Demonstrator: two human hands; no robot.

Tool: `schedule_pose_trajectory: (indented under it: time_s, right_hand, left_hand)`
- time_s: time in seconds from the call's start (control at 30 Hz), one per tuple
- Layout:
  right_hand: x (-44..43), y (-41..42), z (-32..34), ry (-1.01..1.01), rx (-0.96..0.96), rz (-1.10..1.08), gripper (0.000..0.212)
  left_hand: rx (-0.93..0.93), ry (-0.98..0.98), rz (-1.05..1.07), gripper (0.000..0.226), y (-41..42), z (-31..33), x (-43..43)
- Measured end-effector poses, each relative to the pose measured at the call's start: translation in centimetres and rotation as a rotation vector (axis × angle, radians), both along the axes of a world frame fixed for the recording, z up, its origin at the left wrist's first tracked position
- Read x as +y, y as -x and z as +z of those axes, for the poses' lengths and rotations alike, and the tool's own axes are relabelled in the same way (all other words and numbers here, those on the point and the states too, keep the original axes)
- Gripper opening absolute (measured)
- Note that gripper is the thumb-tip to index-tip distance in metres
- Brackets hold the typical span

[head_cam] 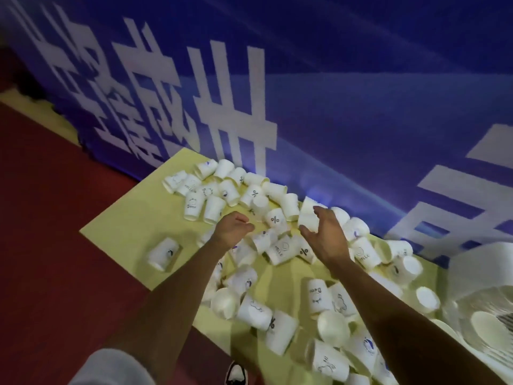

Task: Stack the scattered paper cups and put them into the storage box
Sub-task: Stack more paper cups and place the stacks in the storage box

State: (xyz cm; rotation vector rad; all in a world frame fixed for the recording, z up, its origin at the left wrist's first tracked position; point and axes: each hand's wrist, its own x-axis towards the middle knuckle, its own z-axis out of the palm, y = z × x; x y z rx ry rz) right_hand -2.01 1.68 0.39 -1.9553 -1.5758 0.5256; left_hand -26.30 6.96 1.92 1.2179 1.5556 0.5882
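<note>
Head view: task barely begun, by the look of it. Most paper cups (280, 252) lie loose on the yellow mat (125, 223), under & all round both hands; no stack seen on the mat. Storage box (466, 262), blurred, sits well to the right of the right hand (329, 238); contents unclear. Right hand grips one cup (307, 215), thumb below, fingers over it. Left hand (233, 227) hovers near it, fingers loosely curled, nothing visible in it.
</note>
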Motion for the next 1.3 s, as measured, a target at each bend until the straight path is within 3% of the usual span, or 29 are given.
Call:
schedule_pose_trajectory:
  time_s: [0.27,0.47,0.67,0.83,1.1,1.2,1.3]
  right_hand:
    - [7.6,11.0,-2.2,0.1,-0.007,0.13,0.064]
    - [11.2,17.2,-5.5,0.213,0.0,0.187,0.066]
    - [13.5,20.9,-8.9,0.328,0.003,0.197,0.067]
    - [16.3,23.3,-10.5,0.389,0.071,0.079,0.074]
    - [19.9,26.2,-12.3,0.492,0.139,-0.104,0.085]
    - [20.3,26.7,-12.4,0.526,0.257,-0.131,0.085]
    - [19.8,26.3,-12.1,0.486,0.388,-0.173,0.073]
  left_hand:
    - [0.244,0.001,0.111,0.03,11.2,-3.9,5.7]
    - [0.21,0.046,0.203,0.03,15.2,-7.7,8.9]
    - [0.325,0.027,0.228,0.056,16.6,-10.2,12.3]
    - [0.272,0.091,0.233,0.078,16.2,-11.5,14.9]
    - [0.262,0.092,0.268,0.077,15.0,-14.3,16.3]
    - [0.236,0.061,0.271,0.075,15.0,-15.0,16.0]
    - [0.182,0.051,0.289,0.07,15.4,-15.2,15.4]
